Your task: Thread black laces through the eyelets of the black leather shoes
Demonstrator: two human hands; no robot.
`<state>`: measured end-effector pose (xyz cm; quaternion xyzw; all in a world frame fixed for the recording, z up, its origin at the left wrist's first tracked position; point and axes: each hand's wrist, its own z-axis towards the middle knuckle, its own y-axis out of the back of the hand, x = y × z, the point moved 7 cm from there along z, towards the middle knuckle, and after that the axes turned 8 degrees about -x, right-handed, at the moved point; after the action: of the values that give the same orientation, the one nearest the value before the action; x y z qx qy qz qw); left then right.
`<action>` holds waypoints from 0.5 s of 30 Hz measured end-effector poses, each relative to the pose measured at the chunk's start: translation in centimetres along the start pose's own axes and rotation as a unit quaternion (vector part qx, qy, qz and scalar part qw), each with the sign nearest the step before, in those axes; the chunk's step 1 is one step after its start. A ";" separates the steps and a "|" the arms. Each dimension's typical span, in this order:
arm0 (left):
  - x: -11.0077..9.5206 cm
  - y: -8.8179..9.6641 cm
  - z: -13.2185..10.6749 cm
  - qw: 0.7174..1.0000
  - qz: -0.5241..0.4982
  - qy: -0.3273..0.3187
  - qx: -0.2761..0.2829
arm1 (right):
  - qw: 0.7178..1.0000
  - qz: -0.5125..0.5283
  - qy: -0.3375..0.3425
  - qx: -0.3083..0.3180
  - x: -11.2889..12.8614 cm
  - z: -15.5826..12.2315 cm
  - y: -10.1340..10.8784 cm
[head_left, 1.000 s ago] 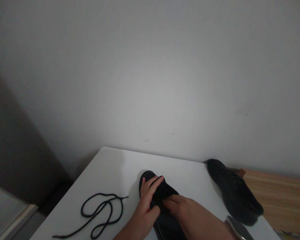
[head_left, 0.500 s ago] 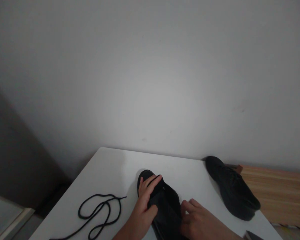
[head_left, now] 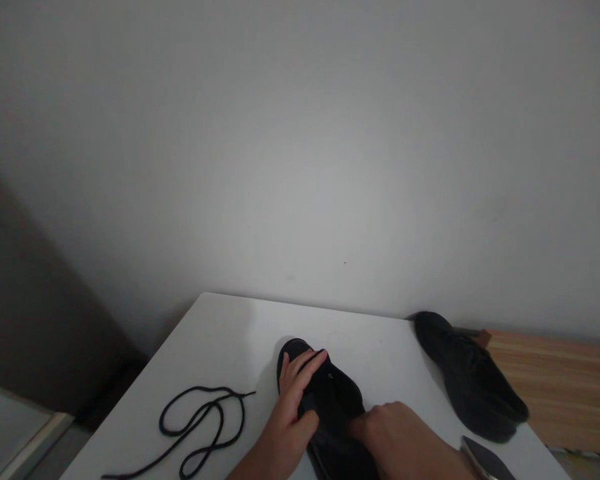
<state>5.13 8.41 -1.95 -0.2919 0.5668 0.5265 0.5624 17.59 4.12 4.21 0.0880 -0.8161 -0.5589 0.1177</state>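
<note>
A black shoe (head_left: 337,407) lies on the white table (head_left: 230,340), toe pointing away from me. My left hand (head_left: 293,413) rests on its toe and left side, fingers stretched over the front and thumb pressed to the side. My right hand (head_left: 400,437) sits on the shoe's right side near the opening with its fingers curled in; what they hold is hidden. A loose black shoelace (head_left: 200,427) lies in loops on the table to the left of the hands.
A second black shoe (head_left: 473,387) lies at the table's right edge near the wall. A wooden surface (head_left: 565,387) adjoins the table on the right. A dark flat object (head_left: 485,460) shows at the bottom right. A grey wall rises behind.
My right hand moved from the shoe's tongue out to its right side, then back onto the shoe with fingers curled. The left hand stayed on the toe.
</note>
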 end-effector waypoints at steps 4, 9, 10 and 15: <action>-0.4 0.1 0.1 1.000 0.004 -0.003 0.003 | 1.000 -0.002 0.001 -0.010 -0.5 0.1 0.2; -0.6 -0.1 0.1 1.000 0.006 -0.009 0.002 | 1.000 0.013 0.016 0.000 -0.4 0.1 0.1; -0.5 -0.1 0.1 1.000 0.006 -0.008 0.002 | 1.000 0.010 0.016 0.007 -0.4 0.1 0.0; -0.2 -0.2 0.1 1.000 0.006 -0.014 -0.005 | 1.000 0.008 0.020 0.019 0.0 -0.2 0.5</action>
<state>5.43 8.38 -1.79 -0.2843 0.5579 0.5367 0.5656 17.67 4.12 4.69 0.0947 -0.8247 -0.5404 0.1374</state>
